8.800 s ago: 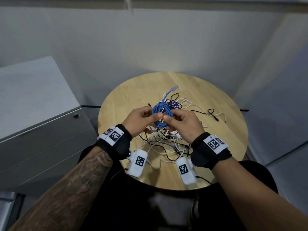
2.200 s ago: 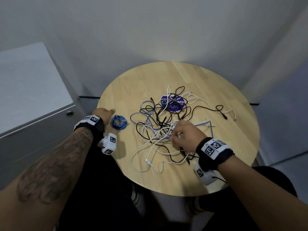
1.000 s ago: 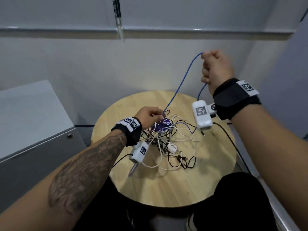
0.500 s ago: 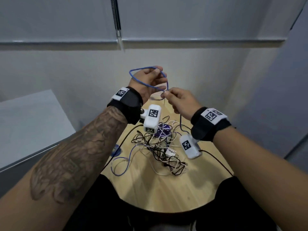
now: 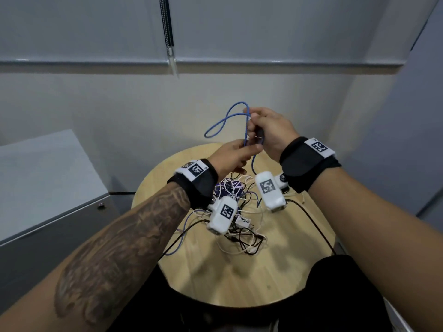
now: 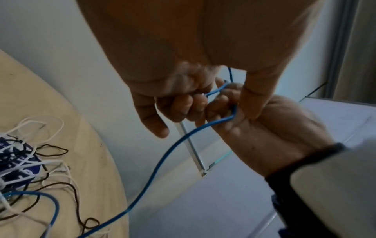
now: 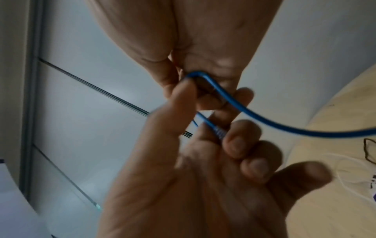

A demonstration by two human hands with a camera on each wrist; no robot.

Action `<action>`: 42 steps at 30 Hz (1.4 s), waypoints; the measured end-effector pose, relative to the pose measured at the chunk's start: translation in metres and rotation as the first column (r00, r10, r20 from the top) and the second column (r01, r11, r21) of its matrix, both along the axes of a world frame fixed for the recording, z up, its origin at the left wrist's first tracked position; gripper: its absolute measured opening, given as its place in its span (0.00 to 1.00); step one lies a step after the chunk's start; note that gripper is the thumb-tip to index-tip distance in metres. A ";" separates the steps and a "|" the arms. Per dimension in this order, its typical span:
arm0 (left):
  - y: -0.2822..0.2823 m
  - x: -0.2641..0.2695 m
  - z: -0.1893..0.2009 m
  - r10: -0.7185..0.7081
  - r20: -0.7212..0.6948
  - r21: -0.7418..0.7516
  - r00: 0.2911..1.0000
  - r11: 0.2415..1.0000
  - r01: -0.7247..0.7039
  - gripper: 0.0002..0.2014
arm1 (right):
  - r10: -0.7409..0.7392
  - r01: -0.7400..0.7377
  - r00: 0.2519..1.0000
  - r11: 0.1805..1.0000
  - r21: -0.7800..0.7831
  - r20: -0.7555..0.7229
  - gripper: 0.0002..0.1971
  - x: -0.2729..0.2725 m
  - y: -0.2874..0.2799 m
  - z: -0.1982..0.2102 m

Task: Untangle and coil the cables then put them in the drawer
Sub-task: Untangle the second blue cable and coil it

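Both hands are raised above the round wooden table (image 5: 239, 279) and hold a blue cable (image 5: 246, 128). My right hand (image 5: 266, 130) is the upper one and grips the cable (image 7: 264, 122) in curled fingers, with a loop sticking out to the left. Just below it, my left hand (image 5: 236, 153) pinches the same cable (image 6: 156, 167). The cable's free length drops to the table. There a tangle of white, black and blue cables (image 5: 239, 219) lies in a heap. In the left wrist view, my left hand (image 6: 183, 103) meets my right hand (image 6: 264, 128).
A grey cabinet (image 5: 48, 188) with drawer fronts and a small lock (image 5: 102, 206) stands left of the table. A purple disc (image 5: 225, 188) lies under the tangle. Walls close in behind and to the right. My knees are under the table's near edge.
My left hand has dropped from above to just under my right hand. My right hand has risen and taken the cable's upper part. The loop now hangs to the left.
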State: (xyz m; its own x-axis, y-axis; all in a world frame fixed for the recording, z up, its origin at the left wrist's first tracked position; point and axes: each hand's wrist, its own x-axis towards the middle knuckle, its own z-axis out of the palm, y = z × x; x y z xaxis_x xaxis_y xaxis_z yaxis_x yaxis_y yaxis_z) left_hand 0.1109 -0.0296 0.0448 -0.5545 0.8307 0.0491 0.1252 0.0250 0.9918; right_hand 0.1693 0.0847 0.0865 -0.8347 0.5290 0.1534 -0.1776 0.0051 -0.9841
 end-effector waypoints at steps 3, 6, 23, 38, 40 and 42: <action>-0.001 -0.001 -0.003 -0.015 0.010 -0.001 1.000 1.000 0.015 0.10 | -0.047 0.041 0.998 0.983 0.178 0.029 0.12 0.002 0.001 -0.001; -0.007 -0.007 0.004 -0.057 0.158 0.049 0.986 0.998 0.050 0.07 | -0.064 0.065 0.998 0.989 0.133 -0.015 0.12 0.002 0.002 -0.002; -0.011 -0.020 0.011 -0.005 0.264 0.083 0.965 0.996 -0.017 0.09 | 0.072 -0.077 0.996 0.991 -0.114 -0.049 0.18 0.006 -0.008 -0.022; -0.042 -0.081 0.039 0.064 0.653 0.396 0.754 0.820 -0.413 0.17 | -0.068 -0.322 0.843 0.732 0.600 0.534 0.11 0.039 0.025 -0.127; -0.044 -0.081 0.039 0.021 0.698 0.419 0.715 0.799 -0.432 0.17 | -0.053 -0.283 0.858 0.781 0.557 0.511 0.30 0.033 0.023 -0.124; -0.042 -0.076 0.041 -0.032 0.715 0.447 0.699 0.789 -0.422 0.17 | -0.031 -0.316 0.854 0.761 0.567 0.519 0.37 0.023 0.010 -0.122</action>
